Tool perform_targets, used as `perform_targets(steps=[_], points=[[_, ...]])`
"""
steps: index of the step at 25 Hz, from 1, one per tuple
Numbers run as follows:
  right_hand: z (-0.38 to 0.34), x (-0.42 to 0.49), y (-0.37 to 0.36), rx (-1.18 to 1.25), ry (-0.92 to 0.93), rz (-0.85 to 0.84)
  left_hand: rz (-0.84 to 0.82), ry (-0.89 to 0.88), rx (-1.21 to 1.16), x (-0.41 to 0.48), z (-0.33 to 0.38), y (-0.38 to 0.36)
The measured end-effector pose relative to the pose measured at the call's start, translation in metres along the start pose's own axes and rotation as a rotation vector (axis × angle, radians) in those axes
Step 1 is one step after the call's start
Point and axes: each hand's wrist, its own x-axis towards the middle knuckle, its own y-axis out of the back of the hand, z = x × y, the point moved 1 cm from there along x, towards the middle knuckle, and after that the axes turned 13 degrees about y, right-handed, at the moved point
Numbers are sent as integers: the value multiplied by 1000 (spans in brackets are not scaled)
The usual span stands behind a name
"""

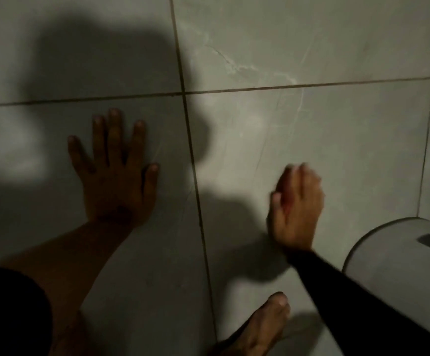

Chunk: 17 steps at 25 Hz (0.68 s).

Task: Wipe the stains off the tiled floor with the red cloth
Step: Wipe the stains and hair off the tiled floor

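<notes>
Here the left hand [116,176] lies splayed flat on the tiled floor [337,150]; the blurred right hand [296,209] curls around something red.

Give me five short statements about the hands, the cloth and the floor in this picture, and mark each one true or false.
1. The left hand lies flat on the tiled floor with its fingers spread. True.
2. The left hand is holding the red cloth. False: it is empty; only a bit of red cloth shows, under the right hand.
3. The right hand is to the right of the dark grout line that runs up the floor. True.
4. Both forearms are covered by black sleeves. False: the left forearm is bare; the right arm wears a black sleeve.
5. A bare foot shows near the bottom edge. True.
</notes>
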Motion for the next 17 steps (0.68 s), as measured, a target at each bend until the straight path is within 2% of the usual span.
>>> perform_targets(steps=[2, 3, 4, 6, 8, 11, 12, 14, 15, 17], points=[[26, 85, 9, 7, -193, 223, -4, 2, 22, 0, 2, 0], [20, 132, 10, 13, -196, 295, -6, 4, 29, 0, 3, 0], [-2, 173, 9, 18, -138, 323, -3, 8, 34, 0, 3, 1], [-69, 204, -6, -7, 140, 278, 7, 7, 40, 1, 2, 1], [-132, 160, -23, 23, 389, 164, 12, -1, 37, 3, 2, 2], [-155, -3, -35, 49, 596, -99, 6, -10, 47, 1, 1, 1], [-139, -51, -33, 25, 585, -165, 0, -12, 50, 0, 1, 1], [-82, -98, -25, -9, 410, -236, -6, -13, 70, 0, 1, 1], [-49, -95, -21, -19, 279, -216, -8, -15, 79, 0, 2, 1], [5, -54, -14, -20, 13, -69, -20, -24, 83, 0, 3, 1]])
